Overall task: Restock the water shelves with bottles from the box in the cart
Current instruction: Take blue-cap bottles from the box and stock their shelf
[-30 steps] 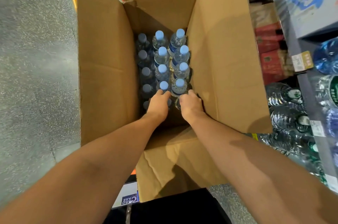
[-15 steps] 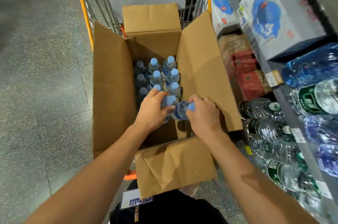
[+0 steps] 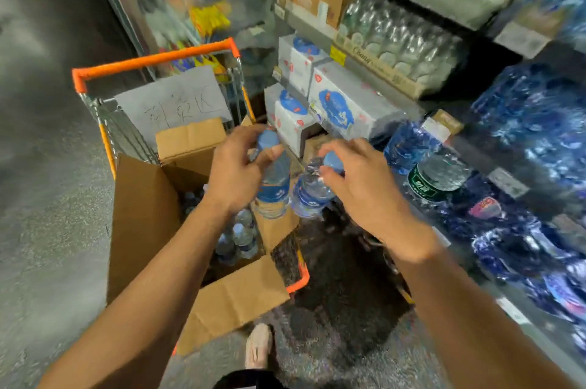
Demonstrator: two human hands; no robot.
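Centre of frame: the left hand (image 3: 234, 173) grips one bottle (image 3: 272, 185) just below its cap, fingers and thumb curled round the neck; the right hand (image 3: 358, 179) pinches a second bottle (image 3: 309, 195) at its cap in the same way. Both bottles hang clear of the box (image 3: 142, 214), lower left, which sits in the cart (image 3: 152, 60) and holds more bottles. The two carried bottles lie just beside each other, possibly touching; motion blur prevents certainty.

Step in hand, as judged: carrying the pair toward the shelves (image 3: 412, 96) at right. A neck grip lets a full bottle swing, so the carry is best kept smooth and the bodies apart. Each bottle should be set down base first, upright, label outward, in a gap among like stock, and released only once it stands.

Materials: the bottles are clear, thin-walled plastic with pale blue screw caps and blue label bands; such walls are likely to flex and feel slick. The box is plain brown corrugated card, flaps splayed open. The cart is wire mesh with an orange handle. Shelf stock at right is shrink-wrapped, glossy and blurred.
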